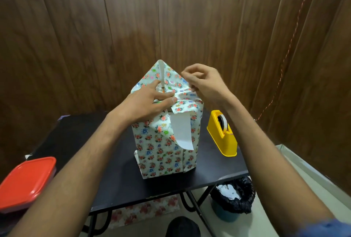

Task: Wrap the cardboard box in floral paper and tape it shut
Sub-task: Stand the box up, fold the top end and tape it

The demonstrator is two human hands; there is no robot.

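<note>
At frame centre we see the box (165, 151), upright on the black table (117, 176) and wrapped in floral paper (161, 77). Our left hand (150, 101) presses flat-fingered on the top folds; our right hand (203, 82) pinches a paper flap. A yellow tape dispenser (222, 134) sits right of the box

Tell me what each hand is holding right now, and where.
Left hand presses flat on the folded paper atop the box, gripping nothing. Right hand has curled fingers at the paper's top right flap; whether it pinches it cannot be told.
</note>
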